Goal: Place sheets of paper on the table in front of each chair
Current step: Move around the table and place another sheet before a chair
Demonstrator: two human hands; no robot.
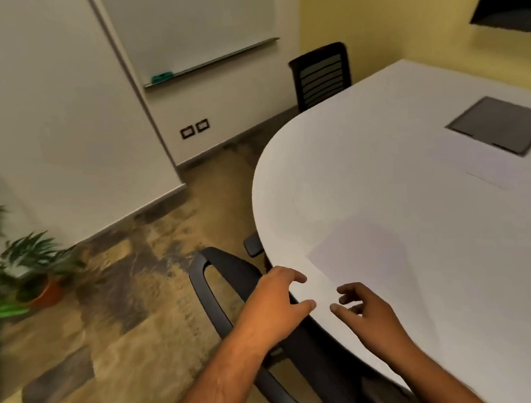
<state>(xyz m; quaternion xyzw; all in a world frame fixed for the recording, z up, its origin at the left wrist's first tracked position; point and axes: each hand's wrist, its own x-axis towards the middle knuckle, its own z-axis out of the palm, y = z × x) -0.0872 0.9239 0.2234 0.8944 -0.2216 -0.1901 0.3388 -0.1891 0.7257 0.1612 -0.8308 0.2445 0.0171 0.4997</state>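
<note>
A white sheet of paper [354, 254] lies flat near the rounded edge of the white table [397, 159], in front of a dark chair [232, 286] tucked under it. My left hand [276, 308] hovers at the table edge over the chair back, fingers spread, holding nothing. Just right of it, my right hand [365, 311] hangs above the table with its fingers apart and empty. More white paper [490, 164] rests further along the table, beside a grey floor-box cover. A second black chair [321, 73] stands at the far end.
A grey cable hatch [503, 125] is set into the table top. Potted plants [28, 271] stand on the mottled floor at left. A whiteboard [193, 25] hangs on the back wall above wall sockets [194, 129].
</note>
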